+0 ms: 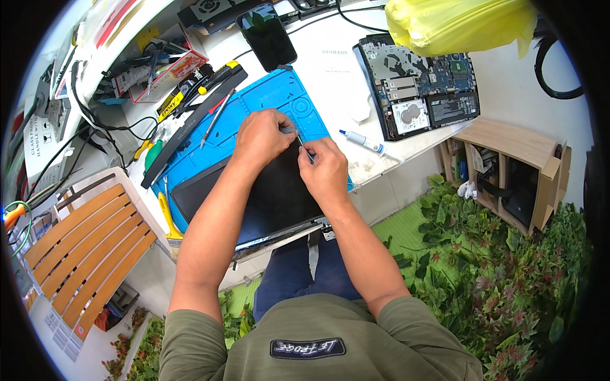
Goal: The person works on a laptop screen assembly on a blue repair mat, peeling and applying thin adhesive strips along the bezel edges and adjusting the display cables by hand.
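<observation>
A black laptop screen (279, 202) lies on a blue repair mat (257, 95), its near edge by the table's front. Above the screen's far edge, my left hand (264, 138) is closed, thumb and fingers pinched together. Just to its right, my right hand (323, 170) is also pinched, fingertips close to the left ones. A thin, narrow piece (300, 141) shows between the two hands; its kind is too small to make out. A white glue tube (363, 141) with a blue label lies right of my right hand. Left of the hands, a slim pen-like tool (217, 119) rests near a long black strip (190, 130).
An opened laptop base (416, 86) with bare circuit boards sits at the right, below a yellow plastic bag (460, 25). A phone (267, 37) lies at the back. A yellow-handled brush (168, 217) lies at the mat's left edge, near a wooden slatted chair (89, 254).
</observation>
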`<move>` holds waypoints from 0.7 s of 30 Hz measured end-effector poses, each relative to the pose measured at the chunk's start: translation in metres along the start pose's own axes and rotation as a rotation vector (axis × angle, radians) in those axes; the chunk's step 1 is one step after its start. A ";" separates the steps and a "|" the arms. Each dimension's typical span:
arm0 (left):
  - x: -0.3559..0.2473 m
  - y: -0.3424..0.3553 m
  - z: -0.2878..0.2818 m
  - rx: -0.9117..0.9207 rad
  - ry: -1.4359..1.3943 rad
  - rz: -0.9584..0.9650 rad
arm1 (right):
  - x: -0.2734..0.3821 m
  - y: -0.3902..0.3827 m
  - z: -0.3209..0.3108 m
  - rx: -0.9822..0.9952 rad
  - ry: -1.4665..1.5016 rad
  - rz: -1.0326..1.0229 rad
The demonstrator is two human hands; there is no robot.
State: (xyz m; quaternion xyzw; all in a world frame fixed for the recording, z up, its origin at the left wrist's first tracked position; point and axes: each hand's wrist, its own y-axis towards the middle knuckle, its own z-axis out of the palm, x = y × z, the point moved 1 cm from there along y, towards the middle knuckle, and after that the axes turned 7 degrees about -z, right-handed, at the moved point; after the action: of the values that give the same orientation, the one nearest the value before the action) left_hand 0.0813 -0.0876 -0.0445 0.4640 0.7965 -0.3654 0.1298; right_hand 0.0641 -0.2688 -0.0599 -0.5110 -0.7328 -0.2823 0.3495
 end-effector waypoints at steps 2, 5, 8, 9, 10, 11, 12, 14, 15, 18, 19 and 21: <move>0.000 0.000 0.000 -0.002 0.010 -0.006 | -0.001 -0.001 0.000 -0.013 0.018 0.003; -0.001 -0.001 -0.001 -0.003 -0.008 -0.004 | -0.001 -0.002 0.001 -0.018 0.022 -0.010; -0.003 -0.002 -0.002 -0.002 -0.015 -0.002 | -0.001 -0.003 0.000 -0.015 0.011 -0.029; -0.004 -0.002 -0.002 -0.001 -0.013 -0.002 | 0.000 -0.004 -0.001 -0.013 0.007 -0.036; -0.004 -0.002 -0.002 -0.002 -0.007 -0.001 | 0.000 -0.004 -0.003 0.004 -0.021 -0.040; -0.003 -0.002 -0.002 -0.002 -0.001 0.000 | 0.001 -0.005 -0.004 0.022 -0.049 -0.043; -0.002 -0.003 -0.002 -0.003 0.005 0.000 | 0.001 -0.005 -0.006 0.039 -0.078 -0.047; -0.002 -0.002 -0.002 0.003 0.011 -0.003 | 0.002 -0.005 -0.011 0.064 -0.111 -0.065; -0.003 -0.002 -0.001 0.007 0.013 -0.004 | 0.002 -0.005 -0.013 0.076 -0.128 -0.074; -0.002 -0.001 -0.001 0.005 0.008 -0.005 | -0.002 -0.005 -0.016 0.112 -0.122 -0.111; -0.001 -0.001 -0.001 -0.002 0.011 0.005 | -0.003 -0.006 -0.016 0.126 -0.109 -0.106; 0.000 -0.001 -0.001 -0.017 0.017 0.024 | 0.000 -0.004 -0.018 0.156 -0.083 -0.095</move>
State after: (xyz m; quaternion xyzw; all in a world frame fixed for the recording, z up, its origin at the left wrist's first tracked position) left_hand 0.0805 -0.0876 -0.0433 0.4754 0.7951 -0.3531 0.1311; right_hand 0.0648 -0.2838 -0.0498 -0.4583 -0.7898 -0.2192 0.3437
